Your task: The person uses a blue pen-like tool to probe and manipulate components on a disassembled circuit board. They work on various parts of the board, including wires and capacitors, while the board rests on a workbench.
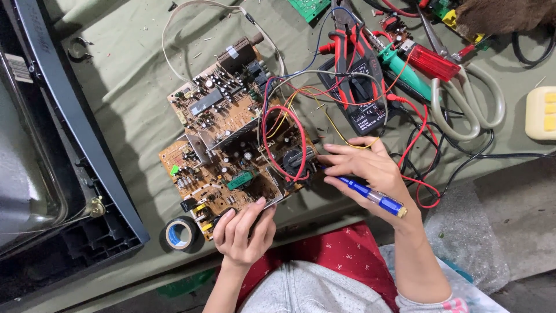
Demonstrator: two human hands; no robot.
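Lying flat on an olive-green cloth [133, 98], a brown circuit board [231, 145] crowded with capacitors, coils and metal heat sinks is steadied at its near edge by the left hand [243, 232]. That hand's fingers are curled together over the board's near corner, the fingertips pressed onto the edge while the thumb is tucked beneath, out of sight. At the board's right edge the right hand [365, 171] is placed, and a blue pen-shaped tool [370, 197] is pinched between its thumb and fingers; the tool's tip appears to be set against the board beside a loop of red wire [284, 145], though the contact point is hidden by the fingers. Beyond the right hand, further from the board, a black multimeter [359, 98] is laid among tangled red and black leads. A green-handled soldering iron [405, 72] and a pair of large scissors [463, 104] are seen to the right of the meter. Just off the board's near left corner a roll of black tape [180, 233] is set on the cloth. Well to the left of the board, the dark casing of a television set [63, 145] is stood at the cloth's edge. A cream-coloured box [543, 113] is cut off at the far right.
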